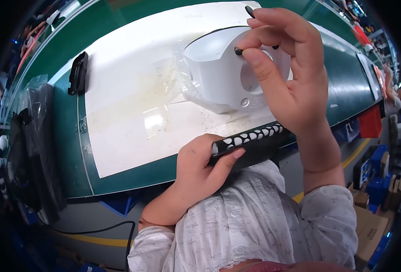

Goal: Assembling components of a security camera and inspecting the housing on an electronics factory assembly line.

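Note:
In the lower middle, my left hand (198, 165) is closed round the end of a long black strip (254, 152) with a row of white oval spots along its upper face. My right hand (291, 68) is raised at the upper right, thumb and a finger pinching a small black pad (239, 51). Another small black pad (249, 11) is at the tip of an outstretched finger. Partly behind this hand stands a glossy white plastic housing (214, 77) with a round opening. Crumpled clear plastic film (187, 84) clings to its left side.
Beneath the housing a white sheet (123, 118) covers much of the green table (69, 149). A black plastic bracket (78, 73) lies at its left edge. Dark bagged items (42, 136) stand at the far left. Blue bins (377, 165) and cardboard boxes (370, 229) are on the right.

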`<state>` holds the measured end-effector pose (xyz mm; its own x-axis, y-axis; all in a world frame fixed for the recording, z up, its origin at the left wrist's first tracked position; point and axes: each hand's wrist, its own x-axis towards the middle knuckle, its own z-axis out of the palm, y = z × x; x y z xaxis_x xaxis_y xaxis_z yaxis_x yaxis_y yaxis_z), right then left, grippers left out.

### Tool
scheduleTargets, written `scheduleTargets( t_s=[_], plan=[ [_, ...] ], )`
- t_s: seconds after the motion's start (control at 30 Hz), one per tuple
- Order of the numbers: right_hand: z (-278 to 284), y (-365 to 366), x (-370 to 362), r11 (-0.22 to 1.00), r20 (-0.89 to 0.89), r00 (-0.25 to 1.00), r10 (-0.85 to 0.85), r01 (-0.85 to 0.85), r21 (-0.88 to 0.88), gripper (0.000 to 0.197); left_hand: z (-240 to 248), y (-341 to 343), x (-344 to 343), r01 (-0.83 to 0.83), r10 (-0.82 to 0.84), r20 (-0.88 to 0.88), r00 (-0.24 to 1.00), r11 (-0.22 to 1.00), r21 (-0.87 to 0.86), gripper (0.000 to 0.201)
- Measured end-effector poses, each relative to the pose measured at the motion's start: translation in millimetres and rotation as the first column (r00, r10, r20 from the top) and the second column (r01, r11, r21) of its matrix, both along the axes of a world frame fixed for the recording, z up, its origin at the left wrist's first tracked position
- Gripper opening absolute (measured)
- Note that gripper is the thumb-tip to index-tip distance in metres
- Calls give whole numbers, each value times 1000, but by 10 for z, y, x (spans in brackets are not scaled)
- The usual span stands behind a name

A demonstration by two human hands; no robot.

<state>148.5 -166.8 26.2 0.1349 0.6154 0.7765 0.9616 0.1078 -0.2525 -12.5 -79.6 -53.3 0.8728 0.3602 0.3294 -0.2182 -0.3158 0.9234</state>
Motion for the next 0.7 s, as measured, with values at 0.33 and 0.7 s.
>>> scheduleTargets(
  t_s=[0.33, 0.7],
  plan=[
    [428, -126, -521, 775, 291, 868, -403, 492, -397, 40, 18, 7, -7, 19, -20, 2, 1000, 999, 42, 19],
    [14, -329, -388, 951, -17, 962, -273, 268, -152, 12, 0, 16, 119, -84, 47, 239, 970, 985, 148, 25]
  ],
)
